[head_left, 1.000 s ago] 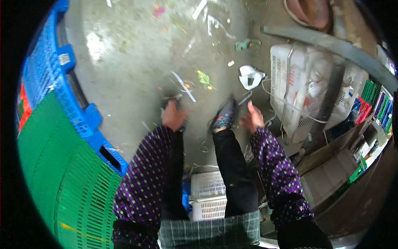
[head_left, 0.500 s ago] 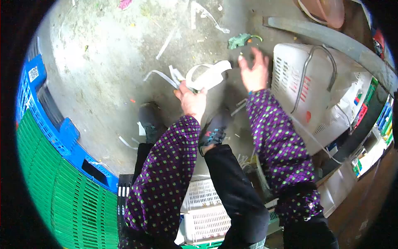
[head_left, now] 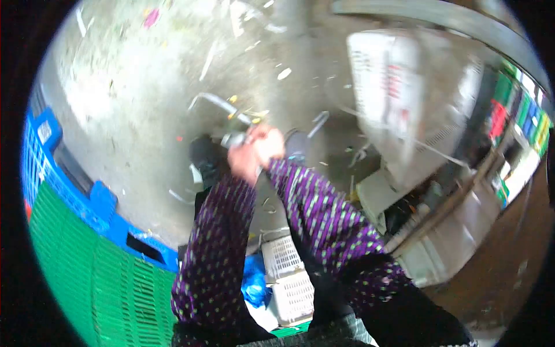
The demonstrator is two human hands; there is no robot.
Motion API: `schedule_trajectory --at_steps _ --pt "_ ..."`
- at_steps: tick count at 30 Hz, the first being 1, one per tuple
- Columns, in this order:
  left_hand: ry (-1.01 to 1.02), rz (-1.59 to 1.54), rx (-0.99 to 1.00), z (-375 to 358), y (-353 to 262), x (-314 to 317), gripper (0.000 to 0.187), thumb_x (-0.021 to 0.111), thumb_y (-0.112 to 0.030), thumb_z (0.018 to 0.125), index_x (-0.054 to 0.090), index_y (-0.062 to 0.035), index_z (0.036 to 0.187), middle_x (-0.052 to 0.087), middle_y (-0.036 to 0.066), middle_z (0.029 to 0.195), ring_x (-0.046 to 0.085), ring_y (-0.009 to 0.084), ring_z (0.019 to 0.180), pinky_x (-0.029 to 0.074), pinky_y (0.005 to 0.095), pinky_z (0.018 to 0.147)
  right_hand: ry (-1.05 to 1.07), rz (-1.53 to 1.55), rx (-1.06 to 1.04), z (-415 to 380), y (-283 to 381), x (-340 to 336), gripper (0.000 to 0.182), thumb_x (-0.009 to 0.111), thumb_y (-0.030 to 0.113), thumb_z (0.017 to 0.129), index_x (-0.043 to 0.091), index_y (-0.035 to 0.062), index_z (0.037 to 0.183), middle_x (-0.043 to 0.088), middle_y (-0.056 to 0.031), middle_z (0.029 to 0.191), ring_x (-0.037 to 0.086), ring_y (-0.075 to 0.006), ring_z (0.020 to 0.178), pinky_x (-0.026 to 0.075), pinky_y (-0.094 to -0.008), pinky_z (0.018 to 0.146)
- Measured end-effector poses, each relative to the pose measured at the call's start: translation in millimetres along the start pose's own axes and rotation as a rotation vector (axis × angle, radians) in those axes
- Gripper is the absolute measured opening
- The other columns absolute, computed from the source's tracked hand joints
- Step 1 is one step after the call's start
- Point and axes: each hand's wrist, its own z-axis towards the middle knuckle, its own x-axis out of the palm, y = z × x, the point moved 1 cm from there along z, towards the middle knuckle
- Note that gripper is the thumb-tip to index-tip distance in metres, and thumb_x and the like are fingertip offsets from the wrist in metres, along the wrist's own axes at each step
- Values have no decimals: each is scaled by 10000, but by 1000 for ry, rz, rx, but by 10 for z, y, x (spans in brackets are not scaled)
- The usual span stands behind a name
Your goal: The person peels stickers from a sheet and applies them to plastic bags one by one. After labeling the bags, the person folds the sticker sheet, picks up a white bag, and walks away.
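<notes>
My left hand (head_left: 244, 164) and my right hand (head_left: 268, 143) are pressed together low over the floor, just ahead of my shoes; both are smeared by motion. Crumpled white paper (head_left: 233, 139) pokes out from the left side of the closed fingers. A pale strip (head_left: 217, 101) curves away above them, with small yellowish bits close by. Whatever lies deeper between the palms is hidden. One dark shoe (head_left: 205, 156) is left of the hands, the other shoe (head_left: 298, 144) to their right.
Green crates (head_left: 92, 254) with a blue crate edge (head_left: 87, 202) line the left side. To the right stands a white perforated basket (head_left: 376, 75) below a grey curved bar (head_left: 428, 23). White baskets (head_left: 292, 292) and a blue bag (head_left: 254, 283) lie near my legs. Scraps litter the concrete floor (head_left: 150, 115).
My right hand has come in from the right to meet my left. The wide white paper strip is now bunched at the hands. The green leaf no longer shows on the floor. The view has shifted.
</notes>
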Motion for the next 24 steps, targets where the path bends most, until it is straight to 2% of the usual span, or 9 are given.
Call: schedule_trajectory --at_steps 5,8,12,13,16,20,22,23,24 --pt "-139 -800 -226 -1489 -2031 530 318 574 -172 879 539 -21 1157 593 116 1107 557 264 1038 419 400 960 -406 -285 -418 -1990 1893 -436 60 632 60 813 642 34 866 627 -101 941 601 -193 917 482 -311 806" --pt "99 529 588 -1638 -3141 1270 478 653 -175 814 474 -8 1225 566 186 1124 567 330 1060 450 440 957 -650 -104 -593 -2763 2849 -1461 206 597 60 832 608 0 1029 605 -130 1037 599 -251 952 473 -341 843" --pt "208 581 607 -1861 -4657 1914 761 753 -149 656 408 -55 1329 411 231 1362 475 394 1203 468 412 938 -1239 -728 -446 -3769 3613 -2319 313 545 297 903 602 -8 948 638 -197 888 629 -299 787 479 -423 805" --pt "268 576 584 -1991 -4835 1920 845 755 -159 648 339 -66 1377 287 215 1452 416 394 1266 453 412 962 -1070 -723 91 -3939 3259 -2451 337 551 343 890 619 23 969 637 -213 839 634 -324 743 475 -439 786" --pt "306 682 774 -2450 -4958 1666 801 742 -247 707 364 -60 1388 364 225 1416 451 385 1233 444 427 972 -974 -593 -528 -4807 3129 -2148 336 648 322 830 645 57 1037 667 -140 925 658 -252 841 482 -375 838" --pt "471 804 797 -3675 -5026 1347 547 678 -305 819 532 34 1223 566 236 1207 548 363 1123 420 416 981 -551 682 145 -5480 2880 -1648 276 594 189 891 611 18 1106 658 -109 1047 621 -215 981 498 -333 842" --pt "858 560 815 -4244 -4895 1443 415 657 -236 803 602 -43 1165 584 184 1207 546 356 1110 409 435 967 -428 868 -545 -5550 2765 -1207 271 525 224 945 590 33 1127 652 -104 1075 617 -227 998 496 -355 877" --pt "801 633 970 -4415 -4919 1402 394 649 -223 803 611 -47 1154 586 179 1209 551 359 1101 416 430 957 119 1419 -534 -5702 3082 -1017 305 471 289 970 553 55 1147 627 -125 1122 604 -263 1028 493 -381 902" --pt "737 703 1125 -4560 -4954 1356 373 641 -209 804 619 -51 1142 588 174 1211 557 361 1091 424 425 946 140 1425 -553 -5721 3152 -968 305 471 289 970 553 55 1147 627 -125 1122 604 -263 1028 493 -381 902"
